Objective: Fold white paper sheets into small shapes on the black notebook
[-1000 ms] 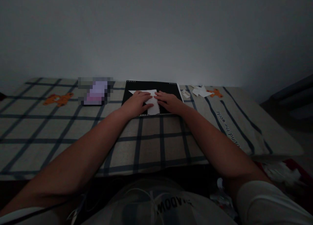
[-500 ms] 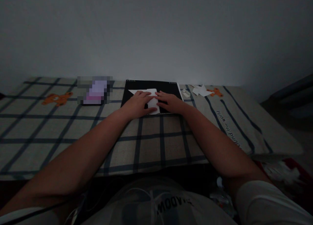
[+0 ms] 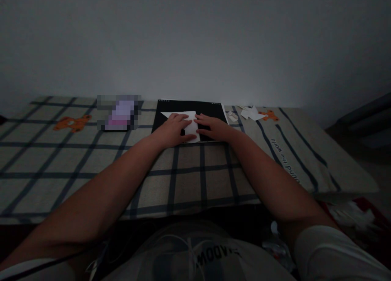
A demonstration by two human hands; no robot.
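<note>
A folded sheet of white paper [image 3: 191, 126] lies on a black notebook [image 3: 180, 105], with a pointed flap showing to the left. My left hand [image 3: 173, 130] rests across the paper, fingers stretched out and apart, its thumb near the lower edge. My right hand [image 3: 214, 127] lies flat with its fingers spread, the fingertips touching the paper's right edge. Part of the paper is hidden under the left hand.
A phone [image 3: 120, 114] with a lit, blurred screen stands to the left. White paper scraps [image 3: 252, 113] lie right of the notebook. A checked tablecloth [image 3: 189, 179] covers the table, which meets a grey wall [image 3: 195, 45]. Bags [image 3: 351, 216] sit below the table at right.
Both hands stay almost in place on the paper. The paper's top edge looks slightly lower and more even than before.
</note>
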